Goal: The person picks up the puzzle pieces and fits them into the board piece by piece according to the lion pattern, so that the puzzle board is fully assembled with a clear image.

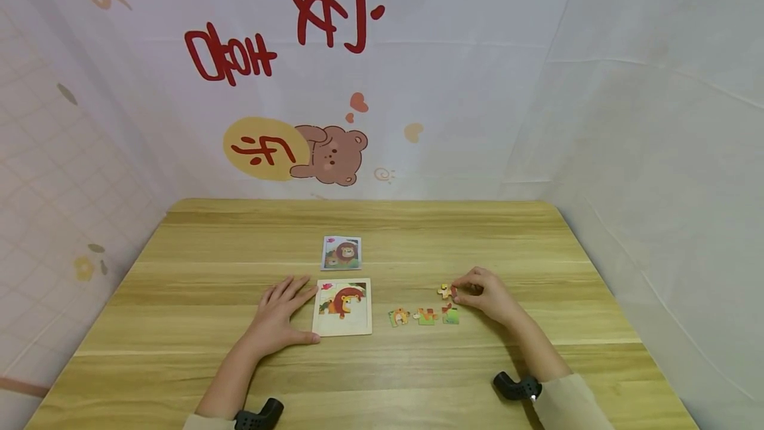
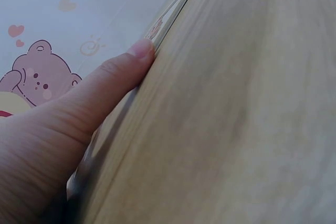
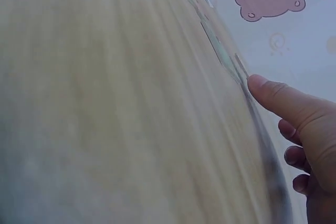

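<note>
A square wooden puzzle board (image 1: 356, 326) lies mid-table, partly filled with pieces of a lion picture. My left hand (image 1: 279, 319) lies spread along its left side, thumb touching the near left corner and fingertips by the far left corner. To the right of the board, my right hand (image 1: 488, 296) pinches a yellow and brown jigsaw piece (image 1: 444, 291) between thumb and forefinger. Below that piece, three loose jigsaw pieces form a row: an orange one (image 1: 398, 317), an orange-green one (image 1: 426, 316) and a mostly green one (image 1: 451, 315). In the right wrist view the thumb (image 3: 262, 85) meets a piece's edge.
Behind the board lies a small picture card (image 1: 341, 254) with the lion image. The wood-grain table (image 1: 388, 383) ends at a white printed cloth (image 1: 453, 85) at the back; more cloth hangs on both sides. A black wrist device (image 1: 516, 387) sits on each forearm.
</note>
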The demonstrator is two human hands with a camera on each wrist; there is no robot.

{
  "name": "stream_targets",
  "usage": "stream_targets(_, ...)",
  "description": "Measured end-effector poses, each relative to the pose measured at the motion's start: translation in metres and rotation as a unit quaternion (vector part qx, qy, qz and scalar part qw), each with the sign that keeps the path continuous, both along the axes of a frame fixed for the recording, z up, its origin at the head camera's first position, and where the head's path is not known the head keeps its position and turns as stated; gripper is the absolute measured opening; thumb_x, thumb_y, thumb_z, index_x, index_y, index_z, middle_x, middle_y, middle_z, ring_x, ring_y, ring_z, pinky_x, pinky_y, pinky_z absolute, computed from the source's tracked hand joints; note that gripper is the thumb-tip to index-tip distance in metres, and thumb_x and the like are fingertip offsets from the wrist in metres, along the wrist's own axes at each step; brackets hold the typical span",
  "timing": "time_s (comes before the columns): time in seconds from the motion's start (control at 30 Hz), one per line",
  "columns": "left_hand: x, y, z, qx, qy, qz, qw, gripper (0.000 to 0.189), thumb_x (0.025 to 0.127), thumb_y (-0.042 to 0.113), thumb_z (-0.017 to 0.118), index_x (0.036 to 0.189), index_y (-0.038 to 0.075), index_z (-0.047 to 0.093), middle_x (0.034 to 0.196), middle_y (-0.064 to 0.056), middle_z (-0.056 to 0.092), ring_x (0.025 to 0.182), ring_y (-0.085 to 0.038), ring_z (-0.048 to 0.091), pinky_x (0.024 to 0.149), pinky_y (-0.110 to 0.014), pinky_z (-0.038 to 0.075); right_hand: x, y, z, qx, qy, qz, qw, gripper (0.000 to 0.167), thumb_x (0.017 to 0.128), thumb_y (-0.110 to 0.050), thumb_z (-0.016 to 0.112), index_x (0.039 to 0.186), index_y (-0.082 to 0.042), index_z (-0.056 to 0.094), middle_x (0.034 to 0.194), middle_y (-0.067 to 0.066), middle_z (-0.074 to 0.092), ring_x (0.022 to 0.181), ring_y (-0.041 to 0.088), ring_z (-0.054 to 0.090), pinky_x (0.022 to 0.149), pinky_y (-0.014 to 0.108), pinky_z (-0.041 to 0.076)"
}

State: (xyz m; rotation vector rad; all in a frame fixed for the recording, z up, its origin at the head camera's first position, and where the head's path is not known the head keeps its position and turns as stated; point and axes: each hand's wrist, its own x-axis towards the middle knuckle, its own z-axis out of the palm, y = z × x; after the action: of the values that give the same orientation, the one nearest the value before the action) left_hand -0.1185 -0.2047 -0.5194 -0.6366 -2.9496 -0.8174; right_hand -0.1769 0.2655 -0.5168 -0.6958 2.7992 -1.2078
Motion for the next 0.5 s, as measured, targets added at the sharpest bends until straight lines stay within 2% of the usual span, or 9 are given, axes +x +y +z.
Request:
stream_targets(0.27, 0.001, 0.000, 0.001, 0.001, -0.004, 0.002, 1.0000, 0.103, 0.063, 0.072, 0.072, 0.145, 0.016, 0.046, 0.154, -0.009, 0.029, 0.141, -0.037, 0.013, 0.106, -0.062, 0.005, 0.008, -0.012, 0.008, 0.004, 0.043, -0.007, 0.9991, 0.027, 0.076, -0.027, 0.082, 0.101, -0.020, 0.075, 0.085, -0.005, 0.058, 0.074, 0.014, 0.046, 0.063, 0.027, 0.039)
stream_targets(0.5, 0.002, 0.001, 0.001, 0.009, 0.010, 0.000, 0.9999, 0.102, 0.063, 0.070, 0.074, 0.144, 0.014, 0.047, 0.152, -0.011, 0.032, 0.140, -0.040, 0.016, 0.105, -0.063, 0.006, 0.014, -0.033, 0.015, 0.001, 0.048, -0.006, 0.9988, 0.026, 0.077, -0.028, 0.082, 0.101, -0.021, 0.075, 0.089, -0.006, 0.060, 0.081, 0.014, 0.051, 0.067, 0.029, 0.043)
